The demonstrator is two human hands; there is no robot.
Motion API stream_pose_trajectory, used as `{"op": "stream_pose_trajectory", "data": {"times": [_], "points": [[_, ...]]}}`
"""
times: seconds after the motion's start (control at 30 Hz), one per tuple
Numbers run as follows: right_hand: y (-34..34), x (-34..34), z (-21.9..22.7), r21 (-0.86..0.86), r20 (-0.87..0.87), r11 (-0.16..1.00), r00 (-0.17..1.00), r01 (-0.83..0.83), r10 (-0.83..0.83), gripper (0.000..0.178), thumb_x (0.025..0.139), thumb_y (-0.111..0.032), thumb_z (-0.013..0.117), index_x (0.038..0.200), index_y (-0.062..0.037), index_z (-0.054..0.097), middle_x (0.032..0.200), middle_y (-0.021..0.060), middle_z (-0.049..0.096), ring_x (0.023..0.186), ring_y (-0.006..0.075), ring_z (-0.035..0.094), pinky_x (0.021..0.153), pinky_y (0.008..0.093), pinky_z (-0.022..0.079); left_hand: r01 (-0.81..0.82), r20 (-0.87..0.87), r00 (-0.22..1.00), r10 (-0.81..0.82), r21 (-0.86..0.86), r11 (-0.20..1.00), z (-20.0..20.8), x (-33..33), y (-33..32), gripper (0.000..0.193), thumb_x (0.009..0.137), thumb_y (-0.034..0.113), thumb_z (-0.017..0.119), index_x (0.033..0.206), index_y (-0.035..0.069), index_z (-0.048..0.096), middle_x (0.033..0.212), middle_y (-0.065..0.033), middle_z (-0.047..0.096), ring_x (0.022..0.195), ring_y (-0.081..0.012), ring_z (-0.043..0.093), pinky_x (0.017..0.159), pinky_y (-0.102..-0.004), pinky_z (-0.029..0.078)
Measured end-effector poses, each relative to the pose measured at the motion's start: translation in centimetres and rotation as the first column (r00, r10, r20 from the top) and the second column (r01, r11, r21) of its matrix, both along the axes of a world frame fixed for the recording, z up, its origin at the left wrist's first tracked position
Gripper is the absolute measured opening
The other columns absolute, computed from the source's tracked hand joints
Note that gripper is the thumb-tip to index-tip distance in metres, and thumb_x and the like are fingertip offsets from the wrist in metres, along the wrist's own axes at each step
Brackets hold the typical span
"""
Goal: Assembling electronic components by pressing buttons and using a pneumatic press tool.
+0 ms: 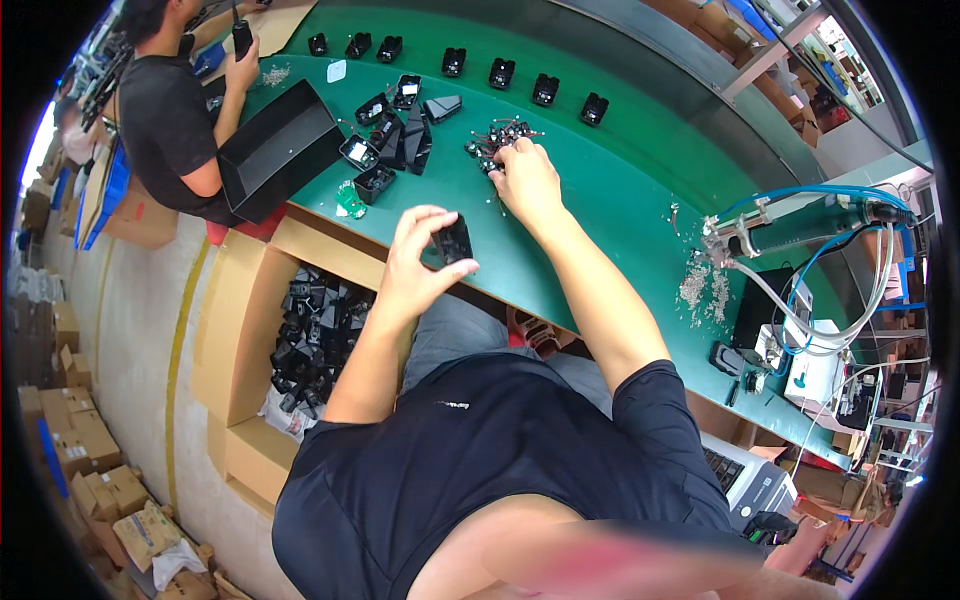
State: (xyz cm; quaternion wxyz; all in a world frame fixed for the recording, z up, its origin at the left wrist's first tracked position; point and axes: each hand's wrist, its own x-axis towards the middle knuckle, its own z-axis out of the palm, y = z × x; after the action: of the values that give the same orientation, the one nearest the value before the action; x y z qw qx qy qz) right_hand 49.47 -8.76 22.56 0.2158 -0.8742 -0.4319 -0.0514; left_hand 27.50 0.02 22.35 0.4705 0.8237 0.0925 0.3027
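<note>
My left hand (pixel 412 255) grips a black plastic housing (pixel 453 241) between thumb and fingers, just off the near edge of the green table. Farther out, my right hand (pixel 528 182) reaches into a pile of small black parts with red wires (pixel 499 133). Its fingers are bent and drawn together at the pile, and whatever lies between the tips is hidden. Left of that pile, several black housings (pixel 373 183) lie in a loose group, some with light parts inside. A small green circuit board (pixel 350 200) rests beside them near the edge.
Several black housings (pixel 502 72) stand in a row along the table's far side. A black bin (pixel 280 150) is at the left, beside a co-worker (pixel 170 110). Below, a cardboard box (pixel 240 330) holds black parts. At right are a hose-fed tool (pixel 810 228) and scattered small pieces (pixel 703 292).
</note>
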Motion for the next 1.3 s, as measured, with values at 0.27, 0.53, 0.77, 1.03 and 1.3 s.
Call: {"op": "stream_pose_trajectory", "data": {"times": [0.27,0.53,0.77,1.03,1.3], "points": [[-0.9,1.2,1.0,0.163,-0.231,0.987,0.972,-0.011,0.049,0.016,0.085,-0.012,0.073,0.1,-0.007,0.071,0.105,0.0169,0.07,0.102,0.0376,0.068,0.089,0.0486,0.055,0.05,-0.114,0.992,-0.055,-0.043,0.998,-0.5,-1.8,-2.5,0.063,0.072,0.016,0.092,0.128,0.006,0.066,0.131,-0.0116,0.055,0.116,-0.0239,0.059,0.088,-0.034,0.053],[-2.6,-0.9,-2.7,0.114,-0.059,0.988,0.992,-0.107,0.114,0.031,0.088,-0.003,0.062,0.118,-0.0113,0.065,0.111,0.0144,0.066,0.109,0.0365,0.063,0.092,0.0487,0.056,0.036,-0.103,0.993,-0.056,-0.181,0.983,-1.7,-4.7,-4.7,0.062,0.072,0.018,0.092,0.128,0.008,0.067,0.13,-0.0069,0.057,0.118,-0.0198,0.057,0.09,-0.0318,0.048],[-3.6,-1.9,-1.9,0.028,-0.185,0.998,0.981,-0.052,0.056,0.048,0.086,-0.001,0.061,0.131,-0.0158,0.068,0.111,0.0179,0.066,0.106,0.0368,0.067,0.092,0.0498,0.056,0.053,-0.114,0.991,-0.077,-0.202,0.978,-1.5,-5.2,-5.6,0.062,0.072,0.017,0.092,0.128,0.007,0.067,0.132,-0.008,0.056,0.119,-0.0195,0.056,0.09,-0.0303,0.047],[-15.4,-3.4,0.5,0.453,-0.777,0.861,0.576,0.232,0.254,0.034,0.093,0.002,0.065,0.127,-0.0002,0.062,0.104,0.0068,0.067,0.089,0.012,0.068,0.08,0.0298,0.058,0.268,0.079,0.949,-0.304,-0.707,0.654,-2.2,-2.2,-7.4,0.092,0.072,-0.003,0.089,0.15,0.001,0.041,0.139,-0.0112,0.054,0.126,-0.0214,0.057,0.106,-0.0367,0.05],[-23.4,-8.2,0.6,0.63,-0.775,0.554,0.493,0.544,0.397,0.023,0.09,0.01,0.069,0.113,0.0059,0.067,0.108,0.0086,0.068,0.104,0.0179,0.071,0.096,0.0304,0.059,0.491,-0.015,0.77,-0.638,-0.626,0.606,-1.9,5.2,-12.2,0.091,0.07,-0.003,0.091,0.149,0.002,0.046,0.147,-0.008,0.042,0.139,-0.0231,0.046,0.112,-0.0402,0.047]]}}
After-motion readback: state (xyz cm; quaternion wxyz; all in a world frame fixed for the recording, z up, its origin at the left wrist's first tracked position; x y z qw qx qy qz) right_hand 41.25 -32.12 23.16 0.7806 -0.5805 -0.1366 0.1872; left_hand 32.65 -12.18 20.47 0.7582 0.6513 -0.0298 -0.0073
